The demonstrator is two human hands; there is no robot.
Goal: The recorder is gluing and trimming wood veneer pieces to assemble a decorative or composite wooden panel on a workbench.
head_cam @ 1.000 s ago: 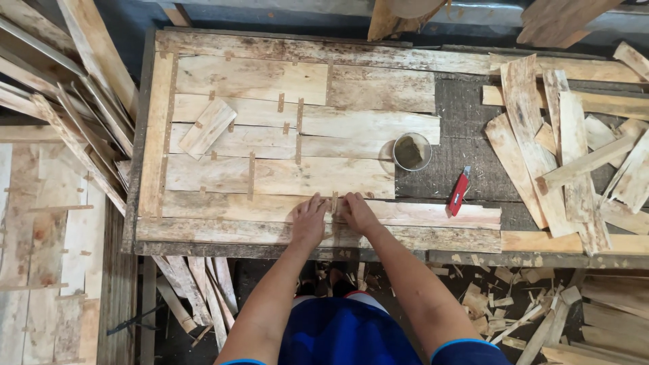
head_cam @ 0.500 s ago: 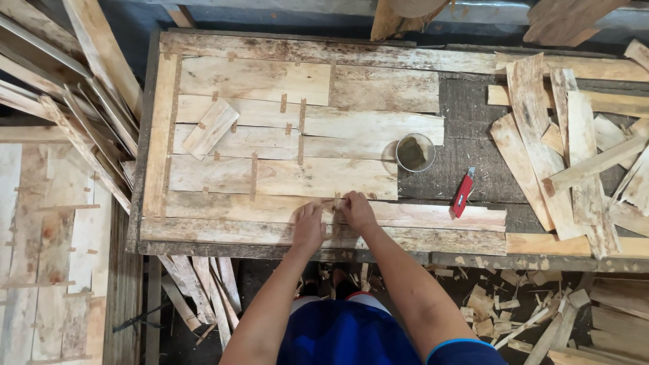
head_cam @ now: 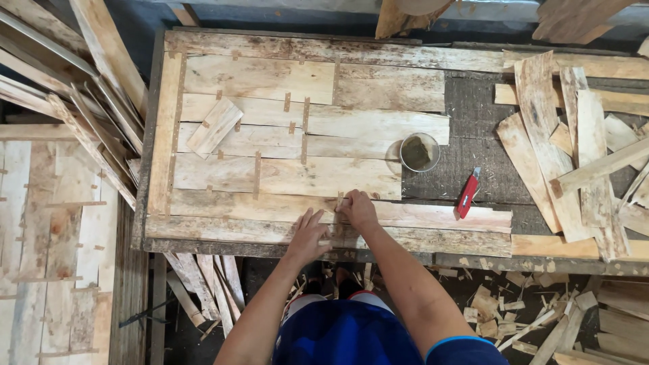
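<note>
Low in the middle of the frame, two hands work one long plank (head_cam: pixel 433 216). The left hand (head_cam: pixel 307 236) lies flat on it, fingers spread. The right hand (head_cam: pixel 358 208) pinches what may be a small wood strip (head_cam: pixel 339 200). Right of centre sit one tin cup (head_cam: pixel 419 152) and one red knife (head_cam: pixel 468 193).

Woodworking workshop; rough workbench (head_cam: pixel 203 240) covered in veneer strips (head_cam: pixel 284 176); offcut pile (head_cam: pixel 574 155); scraps on floor (head_cam: pixel 514 318).

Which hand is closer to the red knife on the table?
Right. The right hand rests on the long wood strip, to the left of the red knife. The left hand lies flat farther left, beyond the right hand.
</note>
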